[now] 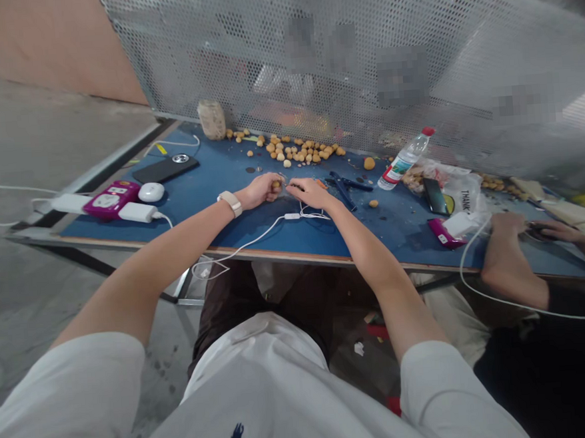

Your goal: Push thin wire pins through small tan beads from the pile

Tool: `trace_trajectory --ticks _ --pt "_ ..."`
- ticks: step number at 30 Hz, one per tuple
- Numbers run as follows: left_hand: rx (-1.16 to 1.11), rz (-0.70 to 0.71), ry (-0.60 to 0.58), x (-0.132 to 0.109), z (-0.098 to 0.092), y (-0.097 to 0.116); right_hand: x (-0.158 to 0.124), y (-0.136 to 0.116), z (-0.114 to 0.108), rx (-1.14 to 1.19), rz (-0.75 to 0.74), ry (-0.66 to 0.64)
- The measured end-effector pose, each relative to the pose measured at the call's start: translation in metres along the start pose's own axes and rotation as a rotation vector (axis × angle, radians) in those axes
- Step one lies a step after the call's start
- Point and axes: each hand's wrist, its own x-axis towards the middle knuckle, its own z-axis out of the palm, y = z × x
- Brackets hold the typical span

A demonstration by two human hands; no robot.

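My left hand (261,191) rests curled on the blue tabletop (191,199) and pinches a small tan nut-like ball (276,184) between finger and thumb. My right hand (308,192) meets it from the right, fingertips at the same spot; whether those fingers hold anything is hidden. A loose spread of several tan balls (298,150) lies on the table just beyond my hands. A blue-handled pair of pliers (343,187) lies close to the right of my right hand. A white charging cable (268,231) runs beneath my wrists and over the table edge.
A perforated metal screen (341,55) stands along the far edge. At left lie a black phone (165,168), a pink power strip (111,199) and a white power bank (136,212). At right are a water bottle (406,160), a plastic bag (450,188) and a co-worker's hands (528,229).
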Motion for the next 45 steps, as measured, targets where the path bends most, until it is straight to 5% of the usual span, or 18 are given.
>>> trace_trajectory --ticks 20,45 --pt "0.028 -0.045 -0.054 0.006 -0.006 -0.003 0.003 0.003 0.003 0.035 -0.017 0.008" --pt "-0.032 -0.112 0.018 -0.008 0.010 0.008 0.007 0.011 0.007 0.045 -0.082 0.013"
